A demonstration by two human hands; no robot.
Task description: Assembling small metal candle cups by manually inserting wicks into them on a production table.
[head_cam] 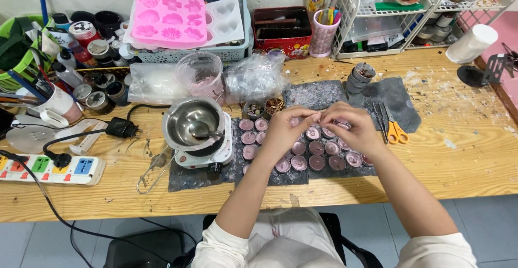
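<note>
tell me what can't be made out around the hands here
Head view:
- Whatever the left hand and right hand pinch: too small, covered by fingertips.
- Some small pink candle cups: hidden under both hands.
- Metal pot contents: glare.

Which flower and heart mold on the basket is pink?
The pink mold is the one lying on top, to the left, with flower shapes pressed in. The other mold beside it is white with heart shapes, and partly tucked under the pink one.
</note>
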